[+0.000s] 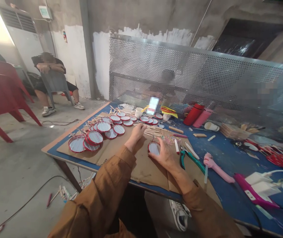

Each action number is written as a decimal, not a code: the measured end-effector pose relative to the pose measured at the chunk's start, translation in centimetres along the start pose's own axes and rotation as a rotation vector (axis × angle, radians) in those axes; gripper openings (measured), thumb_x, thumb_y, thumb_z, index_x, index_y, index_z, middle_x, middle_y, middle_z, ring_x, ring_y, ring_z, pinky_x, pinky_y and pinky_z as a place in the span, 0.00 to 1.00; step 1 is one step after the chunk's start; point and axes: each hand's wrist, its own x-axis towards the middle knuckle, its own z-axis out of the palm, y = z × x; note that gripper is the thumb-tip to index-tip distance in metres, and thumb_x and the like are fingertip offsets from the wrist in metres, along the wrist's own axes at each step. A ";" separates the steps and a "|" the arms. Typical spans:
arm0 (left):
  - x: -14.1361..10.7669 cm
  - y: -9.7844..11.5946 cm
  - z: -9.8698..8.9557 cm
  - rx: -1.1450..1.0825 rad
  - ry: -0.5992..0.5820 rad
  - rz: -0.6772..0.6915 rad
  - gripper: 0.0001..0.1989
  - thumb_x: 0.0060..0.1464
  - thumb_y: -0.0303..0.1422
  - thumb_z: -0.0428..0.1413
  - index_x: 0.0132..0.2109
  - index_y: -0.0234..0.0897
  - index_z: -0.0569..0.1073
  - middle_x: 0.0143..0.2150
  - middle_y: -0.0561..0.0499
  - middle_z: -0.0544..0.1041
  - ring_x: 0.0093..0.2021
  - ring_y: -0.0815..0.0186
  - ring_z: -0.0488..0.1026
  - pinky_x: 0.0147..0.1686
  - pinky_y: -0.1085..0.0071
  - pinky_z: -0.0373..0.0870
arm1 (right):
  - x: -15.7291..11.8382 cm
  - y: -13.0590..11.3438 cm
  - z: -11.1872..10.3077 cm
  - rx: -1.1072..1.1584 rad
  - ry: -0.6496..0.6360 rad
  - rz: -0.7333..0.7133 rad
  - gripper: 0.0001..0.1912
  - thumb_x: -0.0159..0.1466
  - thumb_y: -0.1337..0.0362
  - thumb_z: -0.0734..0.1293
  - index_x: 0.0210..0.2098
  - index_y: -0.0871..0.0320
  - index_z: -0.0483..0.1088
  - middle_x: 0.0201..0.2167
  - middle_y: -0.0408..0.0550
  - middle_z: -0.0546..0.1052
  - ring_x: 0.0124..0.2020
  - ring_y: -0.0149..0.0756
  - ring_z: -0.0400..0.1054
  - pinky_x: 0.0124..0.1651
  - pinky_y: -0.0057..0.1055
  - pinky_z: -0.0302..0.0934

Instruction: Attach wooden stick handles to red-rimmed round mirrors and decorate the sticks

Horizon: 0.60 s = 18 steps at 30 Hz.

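One red-rimmed disc [154, 148] clamped in right grip [162, 155]; left grip [136, 134] unclear.

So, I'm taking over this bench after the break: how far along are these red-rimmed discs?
Done-looking: a cluster of red-rimmed discs, with wooden sticks at their edges, lies on the cardboard sheet. In hand: the right hand holds one more red-rimmed disc, and the left hand is beside it. Left: loose wooden sticks lie just beyond the hands; how many discs remain, I cannot tell.
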 end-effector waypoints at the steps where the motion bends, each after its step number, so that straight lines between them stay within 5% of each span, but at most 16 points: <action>1: 0.1 0.0 -0.1 -0.015 0.017 -0.010 0.13 0.60 0.37 0.48 0.29 0.36 0.65 0.27 0.54 0.67 0.29 0.71 0.62 0.31 0.74 0.57 | 0.0 0.1 0.1 -0.005 0.008 0.014 0.41 0.54 0.56 0.73 0.62 0.57 0.57 0.54 0.60 0.72 0.55 0.56 0.68 0.53 0.51 0.63; 12: 0.3 -0.4 -0.2 -0.244 0.159 -0.071 0.21 0.59 0.45 0.48 0.24 0.37 0.55 0.23 0.57 0.55 0.27 0.73 0.55 0.27 0.76 0.53 | 1.2 1.3 0.7 0.136 0.152 0.137 0.41 0.53 0.50 0.72 0.61 0.60 0.59 0.48 0.59 0.76 0.48 0.53 0.71 0.51 0.50 0.64; 18: 0.1 -0.5 0.1 -0.164 0.010 -0.026 0.12 0.58 0.37 0.51 0.31 0.33 0.69 0.30 0.53 0.71 0.33 0.70 0.66 0.33 0.76 0.61 | 5.4 -2.7 -0.6 0.267 0.214 0.075 0.42 0.54 0.48 0.72 0.62 0.60 0.57 0.51 0.61 0.74 0.51 0.52 0.70 0.53 0.48 0.64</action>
